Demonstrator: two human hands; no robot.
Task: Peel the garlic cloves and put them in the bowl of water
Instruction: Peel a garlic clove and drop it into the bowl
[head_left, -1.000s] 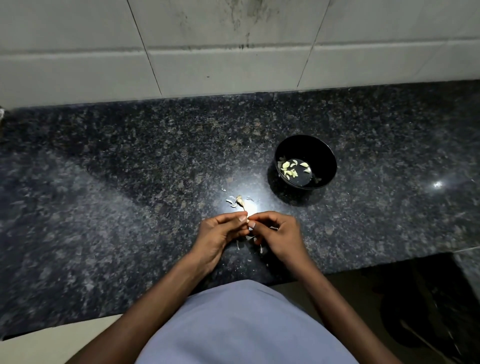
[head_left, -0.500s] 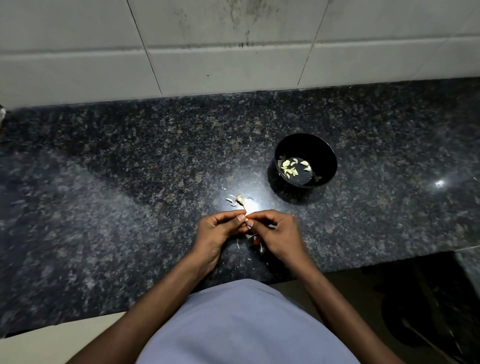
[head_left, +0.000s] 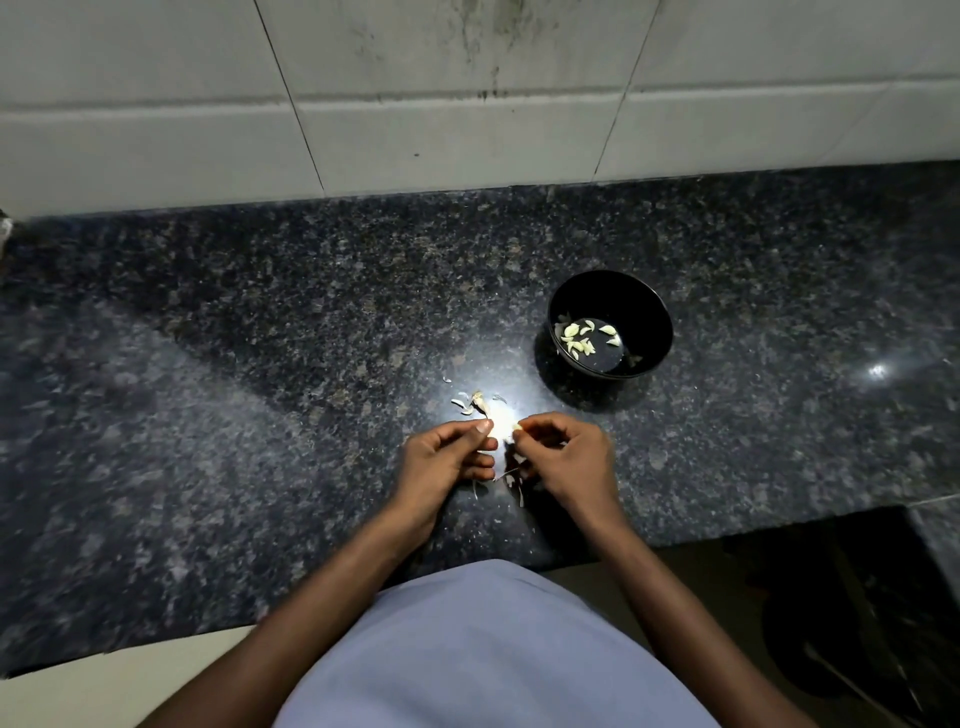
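My right hand (head_left: 566, 457) pinches a small pale garlic clove (head_left: 517, 427) between thumb and fingertips, low over the dark granite counter (head_left: 260, 389). My left hand (head_left: 441, 462) is a short gap to its left, fingers curled and thumb pressed to the forefinger. Glare hides whether it holds anything. The black bowl of water (head_left: 649, 306) stands up and right of my hands, with several peeled cloves (head_left: 579, 338) floating in it.
Loose garlic skins (head_left: 475, 404) lie just beyond my hands, and more scraps (head_left: 511, 478) lie under them. A bright light reflection sits between my hands. White wall tiles (head_left: 467, 130) back the counter. The counter's front edge is at my waist.
My hands were joined on the clove; now they have parted slightly, with the clove staying at my right fingertips.
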